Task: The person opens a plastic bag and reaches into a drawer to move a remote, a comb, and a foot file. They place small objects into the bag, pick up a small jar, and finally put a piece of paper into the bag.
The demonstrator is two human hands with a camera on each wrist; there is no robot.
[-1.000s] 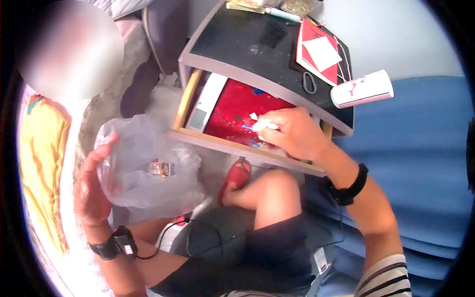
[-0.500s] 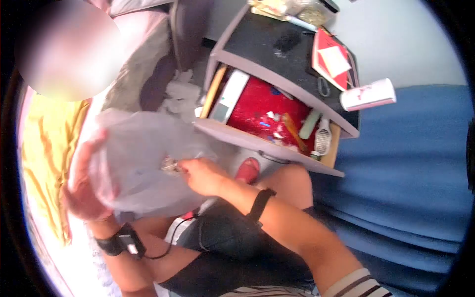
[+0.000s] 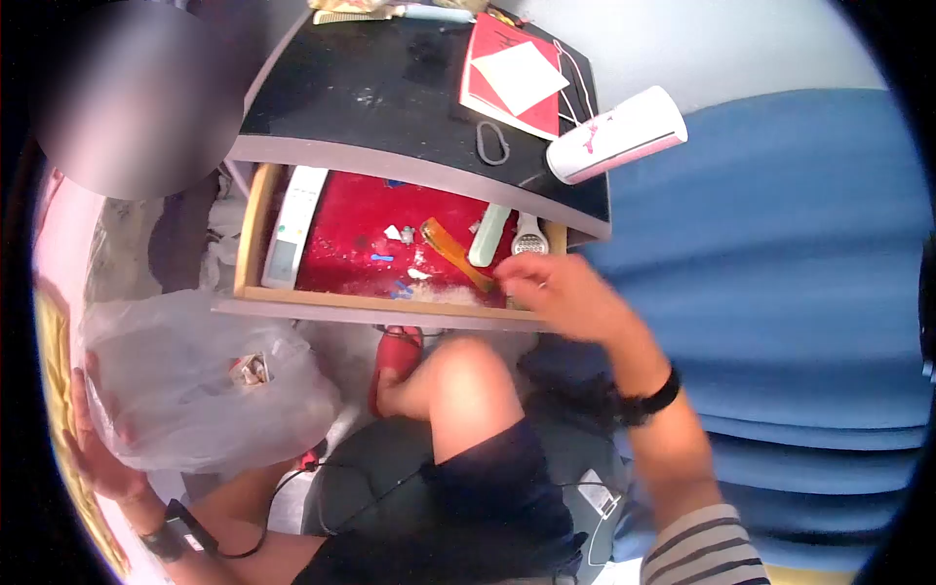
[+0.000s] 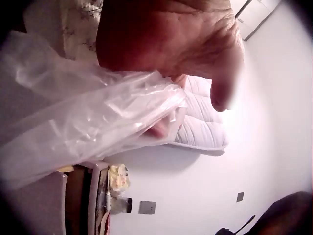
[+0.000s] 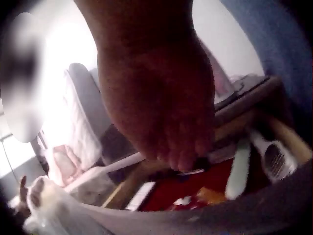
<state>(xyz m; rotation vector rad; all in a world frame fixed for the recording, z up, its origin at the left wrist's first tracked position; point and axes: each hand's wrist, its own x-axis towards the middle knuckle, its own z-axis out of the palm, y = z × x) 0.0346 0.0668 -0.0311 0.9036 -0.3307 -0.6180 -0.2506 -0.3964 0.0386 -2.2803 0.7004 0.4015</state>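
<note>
My right hand (image 3: 570,292) is over the drawer's front right edge, fingers loosely bent and holding nothing. Beside its fingertips an orange-brown strip (image 3: 453,253) lies on the drawer's red bottom, near a pale green bar (image 3: 489,234) and a white grater-like tool (image 3: 528,234). White scraps (image 3: 419,274) and small blue bits (image 3: 382,257) are scattered to their left. My left hand (image 3: 102,458) supports a clear plastic bag (image 3: 195,409) at its left side, the film draped over mostly straight fingers in the left wrist view. A crumpled packet (image 3: 252,369) shows in the bag.
The drawer (image 3: 390,310) stands pulled out of a dark-topped cabinet (image 3: 380,88). A white remote (image 3: 292,234) lies along its left side. On top are a red notebook (image 3: 473,83), a dark loop (image 3: 492,143) and a white cylinder (image 3: 619,136). A blue curtain (image 3: 760,253) hangs at right.
My right hand first held white scraps over the drawer, then reached into the bag, and is now back at the drawer, empty. The left hand stays at the bag. The head view has shifted.
</note>
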